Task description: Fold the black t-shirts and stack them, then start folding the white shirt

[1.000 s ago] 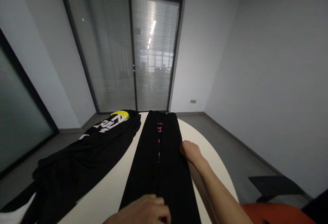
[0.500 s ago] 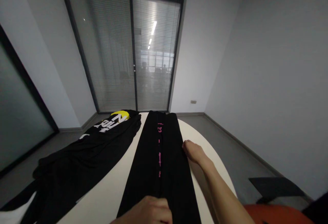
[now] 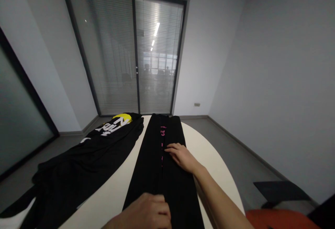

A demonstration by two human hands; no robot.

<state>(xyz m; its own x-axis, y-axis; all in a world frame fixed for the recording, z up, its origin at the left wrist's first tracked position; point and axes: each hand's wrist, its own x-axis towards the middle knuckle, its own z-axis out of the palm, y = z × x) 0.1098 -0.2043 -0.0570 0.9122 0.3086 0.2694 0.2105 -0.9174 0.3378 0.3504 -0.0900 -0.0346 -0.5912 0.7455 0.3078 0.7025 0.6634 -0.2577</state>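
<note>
A long, narrow, folded black garment with pink lettering lies lengthwise down the middle of the white rounded tabletop, running from the near edge to the far end. The right hand rests flat on top of it about halfway along, fingers stretched out and spread toward the left, pressing on the cloth just right of the pink print. The left hand sits at the near end of the same garment, fingers curled down onto the fabric; whether it pinches the cloth or only presses it I cannot tell. To the left, a crumpled black garment with large white letters and a yellow patch sprawls over the tabletop's left side, well apart from both hands. Beyond the far end stands a glass sliding door with closed blinds.
</note>
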